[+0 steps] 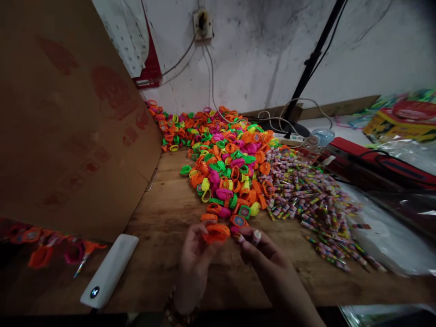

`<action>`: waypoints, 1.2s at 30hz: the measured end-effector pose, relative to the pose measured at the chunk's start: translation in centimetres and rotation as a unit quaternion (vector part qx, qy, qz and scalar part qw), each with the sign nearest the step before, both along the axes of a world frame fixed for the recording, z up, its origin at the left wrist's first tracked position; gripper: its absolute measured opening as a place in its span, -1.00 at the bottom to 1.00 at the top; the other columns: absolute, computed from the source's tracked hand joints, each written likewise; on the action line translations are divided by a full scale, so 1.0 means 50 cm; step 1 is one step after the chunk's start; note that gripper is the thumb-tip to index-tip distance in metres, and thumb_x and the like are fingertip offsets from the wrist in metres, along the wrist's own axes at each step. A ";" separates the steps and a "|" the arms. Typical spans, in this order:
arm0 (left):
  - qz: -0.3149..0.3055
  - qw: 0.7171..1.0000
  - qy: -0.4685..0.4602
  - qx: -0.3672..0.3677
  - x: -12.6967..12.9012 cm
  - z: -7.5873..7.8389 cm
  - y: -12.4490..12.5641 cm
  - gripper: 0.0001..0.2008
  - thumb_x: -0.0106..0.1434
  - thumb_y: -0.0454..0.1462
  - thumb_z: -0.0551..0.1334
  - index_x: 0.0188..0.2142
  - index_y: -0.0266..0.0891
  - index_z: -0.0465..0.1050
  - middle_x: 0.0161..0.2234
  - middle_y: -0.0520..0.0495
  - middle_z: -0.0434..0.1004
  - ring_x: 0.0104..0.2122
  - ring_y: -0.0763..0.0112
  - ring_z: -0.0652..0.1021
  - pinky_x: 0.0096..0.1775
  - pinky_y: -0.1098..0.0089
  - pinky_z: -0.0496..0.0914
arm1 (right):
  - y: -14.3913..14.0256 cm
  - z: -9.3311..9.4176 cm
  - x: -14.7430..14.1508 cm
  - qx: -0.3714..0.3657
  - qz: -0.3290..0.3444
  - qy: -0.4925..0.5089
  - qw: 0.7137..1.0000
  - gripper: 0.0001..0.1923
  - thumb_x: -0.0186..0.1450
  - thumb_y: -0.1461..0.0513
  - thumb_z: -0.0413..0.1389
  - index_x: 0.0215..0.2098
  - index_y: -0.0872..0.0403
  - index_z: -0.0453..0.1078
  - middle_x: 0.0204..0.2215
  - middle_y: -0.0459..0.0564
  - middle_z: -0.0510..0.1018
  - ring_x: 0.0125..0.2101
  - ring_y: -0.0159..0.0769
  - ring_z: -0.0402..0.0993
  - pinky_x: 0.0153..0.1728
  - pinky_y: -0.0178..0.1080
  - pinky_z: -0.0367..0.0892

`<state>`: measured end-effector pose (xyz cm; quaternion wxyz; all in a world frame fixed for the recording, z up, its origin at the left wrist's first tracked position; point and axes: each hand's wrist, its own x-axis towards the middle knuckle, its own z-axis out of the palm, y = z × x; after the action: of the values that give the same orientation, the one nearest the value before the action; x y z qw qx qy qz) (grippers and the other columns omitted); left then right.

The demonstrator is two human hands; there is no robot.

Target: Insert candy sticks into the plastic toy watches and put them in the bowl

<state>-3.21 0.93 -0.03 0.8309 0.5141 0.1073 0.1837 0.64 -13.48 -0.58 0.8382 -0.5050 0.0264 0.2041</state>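
My left hand pinches an orange plastic toy ring by its left side, low over the wooden table. My right hand meets it from the right, fingertips touching the ring's right end. Just beyond the hands lies a big heap of orange, green, pink and yellow toy rings, stretching to the back wall. To the right of that heap spreads a pile of small wrapped candy sticks.
A large cardboard sheet leans at the left. A white power bank lies at the front left, beside rings sealed in plastic. Clear plastic bags, a red case, a power strip and a black stand sit to the right.
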 end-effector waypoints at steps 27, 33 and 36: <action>-0.076 0.903 0.032 0.421 0.002 0.056 0.014 -0.65 0.16 -0.34 0.34 -0.05 -0.07 0.50 -0.08 -0.07 0.56 -0.11 0.32 0.58 -0.08 0.35 0.51 | -0.060 0.054 -0.006 -0.149 0.056 -0.164 0.974 -0.87 0.25 0.14 0.25 -0.21 -0.16 0.55 -0.36 -0.17 0.59 -0.38 -0.44 0.49 -0.35 -0.47 0.40; -0.094 0.799 -0.018 0.593 -0.002 0.073 0.010 -0.59 0.28 -0.41 0.18 0.09 -0.07 0.39 -0.05 -0.06 0.56 -0.04 0.30 0.51 0.00 0.26 0.44 | -0.052 0.064 0.005 -0.144 0.054 -0.180 0.972 -0.92 0.25 0.17 0.23 -0.27 -0.11 0.56 -0.38 -0.14 0.61 -0.37 -0.41 0.52 -0.32 -0.42 0.43; -0.104 0.770 -0.020 0.630 -0.006 0.082 0.001 -0.56 0.29 -0.44 0.13 0.14 -0.11 0.33 -0.03 -0.06 0.53 -0.04 0.29 0.48 -0.02 0.27 0.43 | -0.052 0.064 0.010 -0.167 0.057 -0.176 0.968 -0.91 0.20 0.15 0.27 -0.33 -0.03 0.56 -0.39 -0.08 0.63 -0.37 -0.32 0.55 -0.35 -0.35 0.46</action>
<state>-3.53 0.99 4.06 0.3369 0.9264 -0.1030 0.1331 1.13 -16.07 2.62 0.7207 -0.6663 -0.1167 0.1520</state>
